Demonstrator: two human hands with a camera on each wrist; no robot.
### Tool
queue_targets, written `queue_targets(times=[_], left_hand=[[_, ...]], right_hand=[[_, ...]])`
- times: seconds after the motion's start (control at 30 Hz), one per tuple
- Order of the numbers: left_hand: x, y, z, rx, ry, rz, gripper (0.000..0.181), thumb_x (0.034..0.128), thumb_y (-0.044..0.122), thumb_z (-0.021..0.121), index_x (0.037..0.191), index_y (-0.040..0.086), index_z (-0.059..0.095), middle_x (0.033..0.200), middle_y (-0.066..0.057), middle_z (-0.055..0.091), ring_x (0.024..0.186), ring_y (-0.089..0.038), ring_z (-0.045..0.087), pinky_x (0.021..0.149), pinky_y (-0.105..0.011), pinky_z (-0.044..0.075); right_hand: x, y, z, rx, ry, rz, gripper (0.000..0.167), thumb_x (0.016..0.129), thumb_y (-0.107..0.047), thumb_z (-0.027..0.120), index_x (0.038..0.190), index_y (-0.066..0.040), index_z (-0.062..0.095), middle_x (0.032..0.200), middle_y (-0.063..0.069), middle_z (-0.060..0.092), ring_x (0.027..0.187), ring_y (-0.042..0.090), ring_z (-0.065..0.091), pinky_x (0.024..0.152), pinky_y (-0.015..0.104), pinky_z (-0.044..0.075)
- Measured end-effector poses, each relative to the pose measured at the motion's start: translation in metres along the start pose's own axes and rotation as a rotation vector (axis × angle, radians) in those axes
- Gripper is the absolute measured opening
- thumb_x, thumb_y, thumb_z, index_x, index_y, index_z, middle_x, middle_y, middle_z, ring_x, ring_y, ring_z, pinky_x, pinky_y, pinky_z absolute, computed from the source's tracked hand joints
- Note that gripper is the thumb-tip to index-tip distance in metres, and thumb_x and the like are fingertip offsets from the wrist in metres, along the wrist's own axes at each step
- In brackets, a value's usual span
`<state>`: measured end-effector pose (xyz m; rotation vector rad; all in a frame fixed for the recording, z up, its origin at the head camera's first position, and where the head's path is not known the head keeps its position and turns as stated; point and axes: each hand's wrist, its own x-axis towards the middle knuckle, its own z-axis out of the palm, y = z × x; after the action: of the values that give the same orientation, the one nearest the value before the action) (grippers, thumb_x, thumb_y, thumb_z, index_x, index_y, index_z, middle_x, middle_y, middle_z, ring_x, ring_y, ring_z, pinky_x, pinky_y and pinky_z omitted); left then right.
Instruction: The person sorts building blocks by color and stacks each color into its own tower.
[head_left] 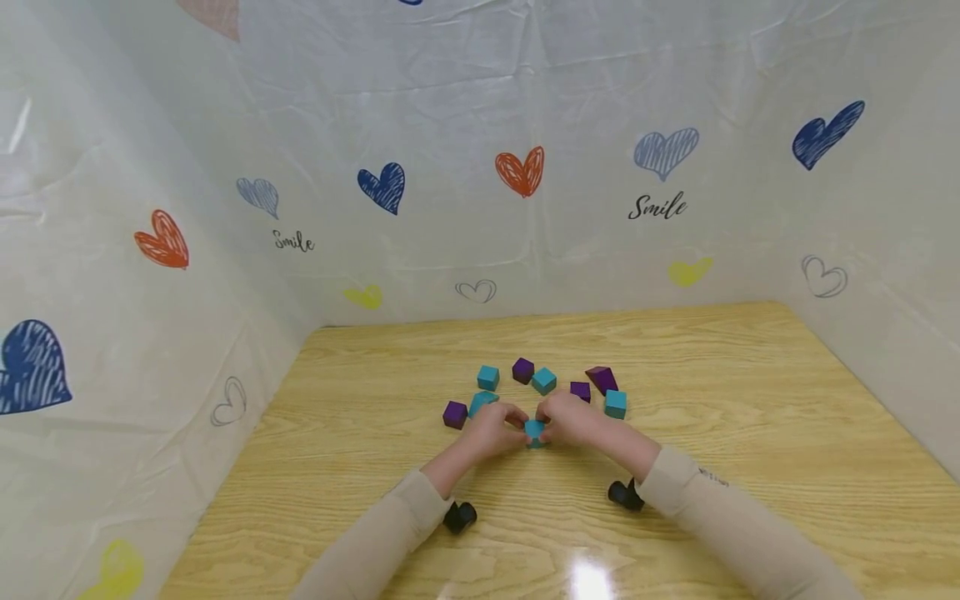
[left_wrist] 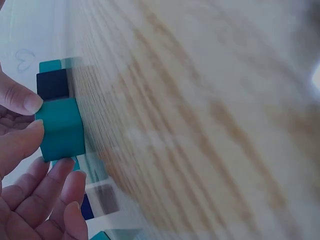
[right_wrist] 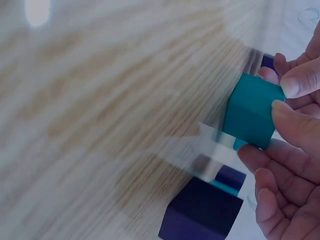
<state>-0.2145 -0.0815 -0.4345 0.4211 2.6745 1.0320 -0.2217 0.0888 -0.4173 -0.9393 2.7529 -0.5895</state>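
Observation:
A teal block (head_left: pixel 535 431) is between my two hands at the middle of the table. My left hand (head_left: pixel 491 432) pinches one side of it; in the left wrist view the thumb (left_wrist: pixel 22 145) lies on the near face, with fingers (left_wrist: pixel 62 170) at its side. From the other side my right hand (head_left: pixel 573 419) pinches the same block, its thumb (right_wrist: pixel 292 122) and fingers (right_wrist: pixel 252 155) showing in the right wrist view. Both thumbs meet near one edge. Whether the block touches the table, I cannot tell.
Beyond the hands lie loose blocks: purple cubes (head_left: pixel 454 414) (head_left: pixel 522 370), teal cubes (head_left: pixel 488 377) (head_left: pixel 615 404), a purple wedge (head_left: pixel 602 379) and a partly covered teal piece (head_left: pixel 482 402). A white sheet with printed hearts (head_left: pixel 519 172) hangs behind the wooden table (head_left: pixel 360 367).

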Motion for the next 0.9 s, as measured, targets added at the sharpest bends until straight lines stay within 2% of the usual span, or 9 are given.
queue_targets(times=[0.2,0.43,0.6,0.9], left_hand=[[-0.006,-0.005,0.001,-0.02,-0.018,0.016,0.025,0.0768,0.019,0.074,0.098,0.007,0.068,0.091,-0.001,0.068,0.092,-0.019,0.06,0.08,-0.033,0.048],[-0.014,-0.008,0.003,-0.035,-0.027,0.004,0.024,0.0756,0.019,0.075,0.096,0.009,0.068,0.089,0.002,0.067,0.088,-0.016,0.06,0.077,-0.032,0.049],[-0.019,-0.009,0.004,-0.052,-0.029,0.0,0.025,0.0755,0.017,0.075,0.097,0.007,0.068,0.089,0.001,0.067,0.084,-0.014,0.058,0.073,-0.029,0.048],[-0.026,-0.012,0.007,-0.117,-0.041,0.016,0.025,0.0757,0.015,0.075,0.097,0.006,0.067,0.09,-0.002,0.066,0.073,-0.01,0.057,0.066,-0.023,0.047]], right_hand=[[-0.006,-0.007,0.003,0.042,-0.011,0.02,0.016,0.076,-0.01,0.073,0.087,0.001,0.067,0.08,0.006,0.065,0.071,0.014,0.057,0.063,0.027,0.048],[-0.009,-0.007,0.008,0.082,-0.023,0.042,0.016,0.076,-0.01,0.073,0.088,-0.001,0.067,0.081,0.003,0.064,0.072,0.012,0.054,0.062,0.026,0.047],[-0.012,-0.009,0.009,0.122,-0.035,0.032,0.015,0.077,-0.008,0.072,0.088,0.0,0.067,0.079,0.003,0.064,0.068,0.011,0.053,0.06,0.025,0.046],[-0.018,-0.01,0.011,0.146,-0.032,0.013,0.013,0.075,-0.01,0.074,0.084,-0.004,0.066,0.077,-0.001,0.062,0.067,0.008,0.05,0.059,0.022,0.044]])
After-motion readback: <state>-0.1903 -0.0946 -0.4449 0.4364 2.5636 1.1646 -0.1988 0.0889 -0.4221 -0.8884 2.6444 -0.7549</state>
